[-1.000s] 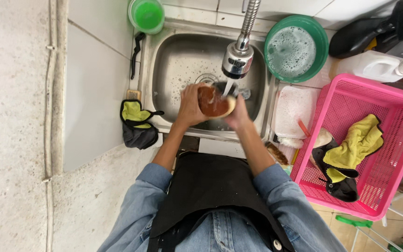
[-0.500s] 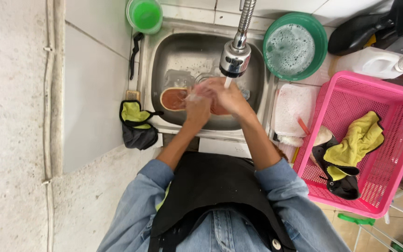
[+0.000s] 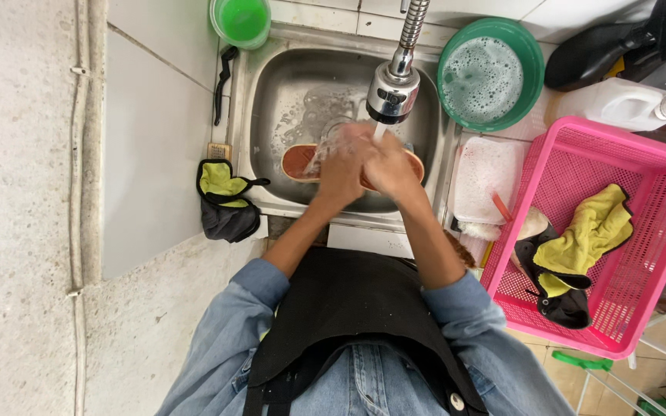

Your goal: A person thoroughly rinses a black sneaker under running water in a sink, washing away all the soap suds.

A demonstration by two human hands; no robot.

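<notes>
A brown oblong shoe [image 3: 296, 162] with a pale rim lies across the steel sink [image 3: 271, 100], both of its ends sticking out from under my hands. My left hand [image 3: 339, 176] and my right hand [image 3: 391, 166] are pressed close together over its middle, fingers curled around it. Water runs down onto my hands from the chrome tap head [image 3: 391, 92] just above them. Suds cling to the sink floor behind the shoe.
A green basin [image 3: 529, 46] of soapy water stands right of the sink, a green cup [image 3: 240, 19] at the back left. A pink basket [image 3: 641, 177] holds a yellow-black cloth [image 3: 580, 246]. Another yellow-black cloth [image 3: 221, 196] hangs on the sink's left edge. A white jug [image 3: 618, 100] stands behind the basket.
The shoe, held up on end under the tap a second ago, now lies flat across the sink. My hands have closed together over its middle.
</notes>
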